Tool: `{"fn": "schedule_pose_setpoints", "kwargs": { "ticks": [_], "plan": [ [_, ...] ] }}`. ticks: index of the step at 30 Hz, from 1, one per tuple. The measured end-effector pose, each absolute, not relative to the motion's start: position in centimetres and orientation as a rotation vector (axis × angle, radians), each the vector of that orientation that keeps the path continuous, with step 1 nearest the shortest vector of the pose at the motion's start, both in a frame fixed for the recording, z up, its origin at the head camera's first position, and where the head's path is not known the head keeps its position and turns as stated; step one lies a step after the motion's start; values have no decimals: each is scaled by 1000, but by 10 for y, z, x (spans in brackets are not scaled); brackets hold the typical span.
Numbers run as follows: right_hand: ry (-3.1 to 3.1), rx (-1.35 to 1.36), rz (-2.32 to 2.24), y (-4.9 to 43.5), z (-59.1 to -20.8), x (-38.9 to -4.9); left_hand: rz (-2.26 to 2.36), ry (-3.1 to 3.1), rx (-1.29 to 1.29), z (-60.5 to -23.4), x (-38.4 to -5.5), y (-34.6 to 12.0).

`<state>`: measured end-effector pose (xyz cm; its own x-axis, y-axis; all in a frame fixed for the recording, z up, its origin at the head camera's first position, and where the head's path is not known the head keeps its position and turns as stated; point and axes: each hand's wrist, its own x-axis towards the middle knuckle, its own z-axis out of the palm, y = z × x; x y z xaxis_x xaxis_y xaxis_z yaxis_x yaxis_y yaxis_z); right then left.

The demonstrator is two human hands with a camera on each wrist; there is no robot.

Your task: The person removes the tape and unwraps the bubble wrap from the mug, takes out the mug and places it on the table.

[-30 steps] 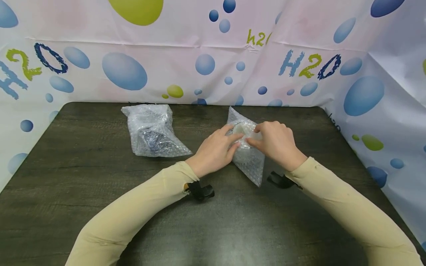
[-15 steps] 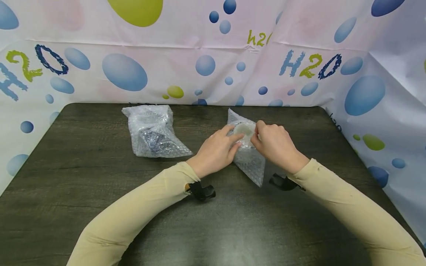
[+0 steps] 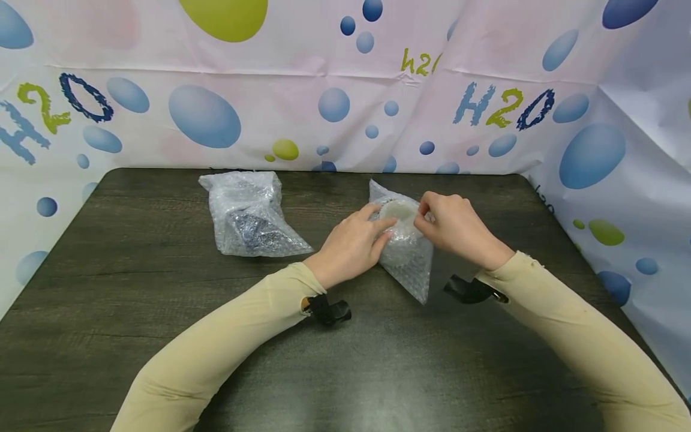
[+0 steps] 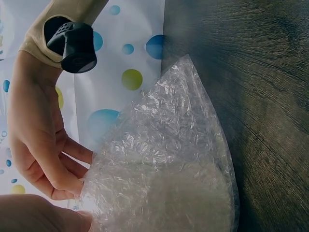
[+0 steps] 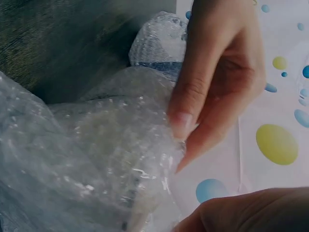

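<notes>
A bubble-wrapped package (image 3: 406, 264) stands on the right part of the table, with a pale round shape showing through its top. My left hand (image 3: 351, 243) holds its upper left side, thumb and fingers on the wrap. At the upper right edge, my right hand (image 3: 456, 228) pinches the film between thumb and fingertips. The left wrist view has the right hand (image 4: 41, 140) at the edge of the clear bubble wrap (image 4: 169, 125). In the right wrist view the left hand (image 5: 219, 82) grips the wrap (image 5: 111, 140). The package's contents are blurred by the film.
Another bubble-wrapped package (image 3: 248, 213), with something dark blue inside, lies at the back left of the dark wooden table (image 3: 135, 288). A white backdrop (image 3: 291, 114) with blue and green spots rises behind the table and along its right side.
My right hand has closed its thumb and fingers on the film and drawn slightly to the right, uncovering more of the pale round top. My left hand has stayed nearly still.
</notes>
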<state>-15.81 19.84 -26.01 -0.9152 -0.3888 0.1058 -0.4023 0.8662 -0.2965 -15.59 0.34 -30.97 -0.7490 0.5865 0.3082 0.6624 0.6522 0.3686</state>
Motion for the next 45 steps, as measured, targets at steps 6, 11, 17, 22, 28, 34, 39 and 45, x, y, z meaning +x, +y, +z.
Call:
{"fn": "schedule_pose_setpoints", "kwargs": {
  "ticks": [6,11,17,22,28,34,39,45],
  "plan": [
    [-3059,662,513,202,-251,-166,-703,-2707,-1039,-310,-157,4],
    [-3125,689,512,205,-245,-171,-699,-2713,-1040,-309,-158,5],
    [-3189,740,624,216,-238,-181,-702,-2710,-1033,-309,-158,4],
    [-3224,748,903,235,-236,-185,-708,-2706,-1063,-309,-157,5],
    [-3220,637,1078,241,-240,-186,-706,-2687,-1054,-309,-156,4],
    [-3237,587,1043,237,-237,-191,-710,-2676,-1044,-311,-156,4],
    [-3254,541,918,237,-230,-195,-688,-2666,-1041,-312,-156,4],
    [-3190,588,857,238,-231,-198,-673,-2665,-1024,-312,-156,3]
  ]
}}
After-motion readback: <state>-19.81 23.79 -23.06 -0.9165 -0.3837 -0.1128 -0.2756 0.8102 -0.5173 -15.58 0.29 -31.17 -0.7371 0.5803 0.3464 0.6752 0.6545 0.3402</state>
